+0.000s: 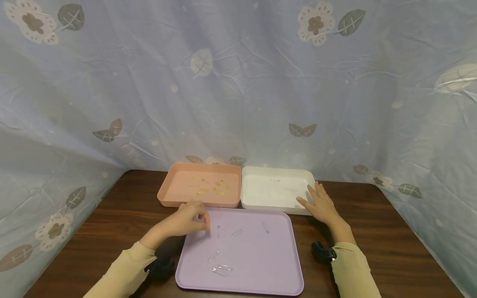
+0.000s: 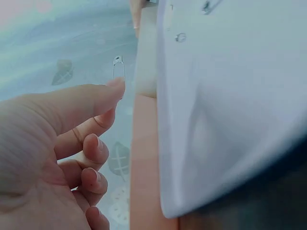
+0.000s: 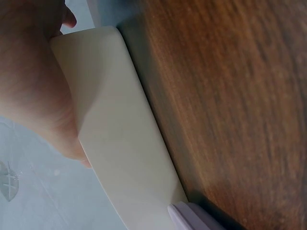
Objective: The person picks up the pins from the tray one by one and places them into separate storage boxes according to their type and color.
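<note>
Between thumb and forefinger my left hand (image 2: pixel 62 129) pinches a silver safety pin (image 2: pixel 118 67), its head pointing up in the left wrist view. In the head view, the left hand (image 1: pixel 190 219) is above the left back part of a lilac tray (image 1: pixel 261 265). Several silver safety pins (image 1: pixel 225 267) lie scattered on that tray. My right hand (image 1: pixel 322 205) has its fingers spread at the right edge of a white tray (image 1: pixel 257 200), holding nothing. One safety pin (image 1: pixel 275 180) lies inside the white tray.
Left of the white tray and against it stands a pink tray (image 1: pixel 175 182) with several gold safety pins (image 1: pixel 204 191). All three trays are on a dark wooden table (image 1: pixel 112 223). A patterned curtain (image 1: pixel 238 103) hangs behind and at both sides.
</note>
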`<state>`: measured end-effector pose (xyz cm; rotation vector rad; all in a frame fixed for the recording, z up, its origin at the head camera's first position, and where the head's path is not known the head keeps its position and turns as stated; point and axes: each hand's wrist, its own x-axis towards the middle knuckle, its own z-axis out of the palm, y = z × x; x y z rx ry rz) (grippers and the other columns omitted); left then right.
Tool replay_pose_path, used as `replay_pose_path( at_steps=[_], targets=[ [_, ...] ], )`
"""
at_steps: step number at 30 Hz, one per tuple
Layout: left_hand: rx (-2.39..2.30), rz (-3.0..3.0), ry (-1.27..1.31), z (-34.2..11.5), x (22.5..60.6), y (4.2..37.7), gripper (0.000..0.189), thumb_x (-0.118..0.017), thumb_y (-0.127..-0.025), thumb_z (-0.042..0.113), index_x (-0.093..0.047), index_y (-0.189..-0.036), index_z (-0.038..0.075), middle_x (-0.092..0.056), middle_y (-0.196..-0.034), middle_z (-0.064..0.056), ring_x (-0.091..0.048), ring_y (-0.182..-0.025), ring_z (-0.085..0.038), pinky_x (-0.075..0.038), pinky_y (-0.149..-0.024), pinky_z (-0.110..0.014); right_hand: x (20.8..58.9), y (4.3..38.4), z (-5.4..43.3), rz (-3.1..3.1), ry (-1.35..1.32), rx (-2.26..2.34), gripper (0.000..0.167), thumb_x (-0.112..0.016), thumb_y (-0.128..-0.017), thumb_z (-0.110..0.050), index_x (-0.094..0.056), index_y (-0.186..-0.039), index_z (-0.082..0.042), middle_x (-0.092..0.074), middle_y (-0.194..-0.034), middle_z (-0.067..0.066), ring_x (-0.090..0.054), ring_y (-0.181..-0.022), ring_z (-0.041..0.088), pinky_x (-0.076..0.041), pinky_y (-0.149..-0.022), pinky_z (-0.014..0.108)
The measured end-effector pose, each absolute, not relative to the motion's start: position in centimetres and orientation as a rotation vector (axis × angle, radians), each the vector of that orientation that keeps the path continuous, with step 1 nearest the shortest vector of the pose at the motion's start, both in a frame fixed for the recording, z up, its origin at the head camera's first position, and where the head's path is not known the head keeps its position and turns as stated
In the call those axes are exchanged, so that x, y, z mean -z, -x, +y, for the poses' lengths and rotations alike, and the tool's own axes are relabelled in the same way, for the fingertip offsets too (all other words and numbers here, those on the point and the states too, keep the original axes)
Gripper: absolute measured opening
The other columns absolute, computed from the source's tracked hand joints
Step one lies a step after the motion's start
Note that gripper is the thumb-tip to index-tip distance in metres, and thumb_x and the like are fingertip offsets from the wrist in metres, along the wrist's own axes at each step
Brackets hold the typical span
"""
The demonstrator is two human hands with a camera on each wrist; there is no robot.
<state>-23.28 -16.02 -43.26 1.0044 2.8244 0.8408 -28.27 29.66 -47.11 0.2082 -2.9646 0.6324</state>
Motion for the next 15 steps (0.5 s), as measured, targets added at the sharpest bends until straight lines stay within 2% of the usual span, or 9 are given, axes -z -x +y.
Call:
replay_pose_path(
  at_steps=[6, 15],
  targets=[
    [-0.873, 2.848, -1.066, -15.1, 42.6, 24.4, 0.013, -0.078, -0.079, 0.021, -0.068, -0.072, 0.025, -0.050, -0.079, 0.003, -0.045, -0.083, -0.016, -0.028, -0.073, -0.032, 47.1, 28.2, 29.6, -2.971, -0.210, -0.631, 0.085, -0.047, -0.097, -0.054, -0.024, -0.151, 0.006, -0.003, -0.159, 0.033, -0.004, -0.146, 0.053, -0.011, -0.113, 0.071],
    [-0.885, 2.835, -1.168, -12.6, 41.5, 26.8, 0.013, -0.078, -0.079, 0.020, -0.069, -0.071, 0.024, -0.051, -0.076, 0.003, -0.044, -0.078, -0.012, -0.033, -0.071, -0.026, 46.9, 28.1, 29.5, -2.971, -0.200, -0.624, 0.084, -0.047, -0.097, -0.053, -0.024, -0.151, 0.007, -0.004, -0.159, 0.034, -0.005, -0.146, 0.052, -0.011, -0.114, 0.070]
  ],
)
